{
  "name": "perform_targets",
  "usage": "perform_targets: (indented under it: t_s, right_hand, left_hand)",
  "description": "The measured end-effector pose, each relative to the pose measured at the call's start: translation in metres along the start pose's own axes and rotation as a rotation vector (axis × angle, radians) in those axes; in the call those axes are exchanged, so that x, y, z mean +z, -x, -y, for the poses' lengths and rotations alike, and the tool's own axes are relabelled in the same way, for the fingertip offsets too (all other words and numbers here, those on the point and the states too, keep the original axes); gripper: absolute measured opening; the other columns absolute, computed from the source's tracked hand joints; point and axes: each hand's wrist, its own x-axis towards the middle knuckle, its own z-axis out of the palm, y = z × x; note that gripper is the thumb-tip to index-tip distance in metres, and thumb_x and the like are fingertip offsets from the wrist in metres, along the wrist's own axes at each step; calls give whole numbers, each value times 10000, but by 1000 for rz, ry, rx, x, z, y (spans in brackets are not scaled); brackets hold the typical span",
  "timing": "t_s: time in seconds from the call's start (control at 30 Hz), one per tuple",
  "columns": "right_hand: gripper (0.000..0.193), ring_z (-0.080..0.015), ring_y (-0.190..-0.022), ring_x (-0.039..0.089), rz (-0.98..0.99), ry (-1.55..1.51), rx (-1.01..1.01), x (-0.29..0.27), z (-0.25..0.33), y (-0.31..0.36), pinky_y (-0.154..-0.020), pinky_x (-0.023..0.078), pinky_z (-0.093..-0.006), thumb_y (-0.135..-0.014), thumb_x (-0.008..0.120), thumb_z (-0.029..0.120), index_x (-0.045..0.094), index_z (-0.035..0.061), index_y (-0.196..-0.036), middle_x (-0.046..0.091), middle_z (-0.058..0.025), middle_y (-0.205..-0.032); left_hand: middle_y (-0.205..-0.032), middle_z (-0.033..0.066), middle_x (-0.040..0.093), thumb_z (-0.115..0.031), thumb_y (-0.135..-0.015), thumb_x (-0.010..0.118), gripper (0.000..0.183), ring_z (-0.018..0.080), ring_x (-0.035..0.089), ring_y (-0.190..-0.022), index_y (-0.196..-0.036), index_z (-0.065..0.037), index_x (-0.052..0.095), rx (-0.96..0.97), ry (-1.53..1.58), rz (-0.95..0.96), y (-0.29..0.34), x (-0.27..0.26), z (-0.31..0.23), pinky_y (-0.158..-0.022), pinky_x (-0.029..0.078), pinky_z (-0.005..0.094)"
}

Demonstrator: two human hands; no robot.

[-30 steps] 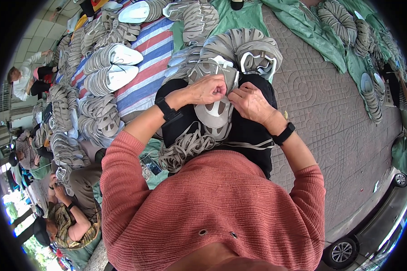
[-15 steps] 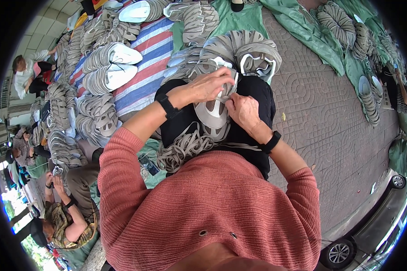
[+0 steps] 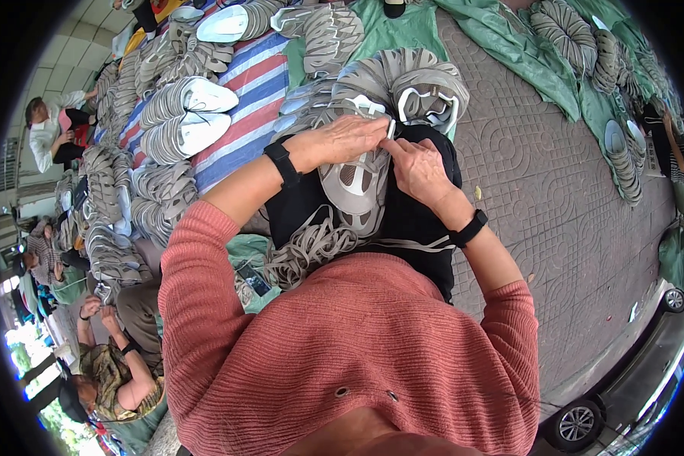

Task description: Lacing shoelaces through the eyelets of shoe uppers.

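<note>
A grey-beige shoe upper (image 3: 349,196) with mesh patches lies on my lap between my black-trousered knees, toe end toward me. Over its laced part rests my left hand (image 3: 349,141), fingers together and closed, hiding much of the eyelets. From the other side my right hand (image 3: 420,169) comes in with a thumb-and-finger pinch. The fingertips of both hands meet at a thin pale shoelace (image 3: 391,131) by the shoe's right edge. A tangled heap of grey shoelaces (image 3: 315,247) sits on my lap to the left, with loose strands (image 3: 414,245) running right.
Stacked shoe uppers (image 3: 403,72) stand just beyond my knees. More stacks (image 3: 178,121) cover a striped sheet (image 3: 243,114) at left. Green tarpaulin (image 3: 509,61) lies on the paving (image 3: 532,197). Seated people (image 3: 118,372) work at left; a car (image 3: 631,395) is at lower right.
My left hand's raised, spread fingers have come down and closed beside the right fingertips. My right hand has moved slightly up and away from me. The loose strands at right shifted.
</note>
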Motion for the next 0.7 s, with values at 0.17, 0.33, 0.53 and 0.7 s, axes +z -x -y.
perform_targets:
  t_s: [0.17,0.33,0.53,0.7]
  right_hand:
    - [351,-253,-825,614,108,110,-97,12,-5,2,-738,419,-387,-706,549,54,551,131,-1049,600,-86,-847]
    - [339,-272,-847,596,77,-63,-47,10,-9,1,-742,434,-412,-683,577,30,528,99,-1012,585,-106,-847]
    - [334,-271,-837,568,28,-42,-86,12,-8,2,-743,437,-406,-677,575,24,526,88,-1000,581,-85,-835]
    - [297,-264,-835,572,-23,-78,-116,6,-9,1,-754,448,-403,-674,560,38,556,101,-965,584,-73,-792]
  left_hand:
    - [-844,142,437,6,-751,540,131,325,547,-758,-854,-9,459,-26,-85,123,-6,-2,5,-610,443,422]
    - [-916,117,449,-32,-772,563,143,310,563,-829,-880,-13,472,-129,-241,91,-14,-29,29,-635,453,408]
    - [-928,112,465,-94,-823,533,123,309,562,-808,-902,-31,463,-184,-102,-113,0,-35,14,-627,464,403]
    - [-960,117,470,-266,-826,598,283,337,544,-810,-966,-70,450,-474,96,-165,31,-30,-16,-672,457,422]
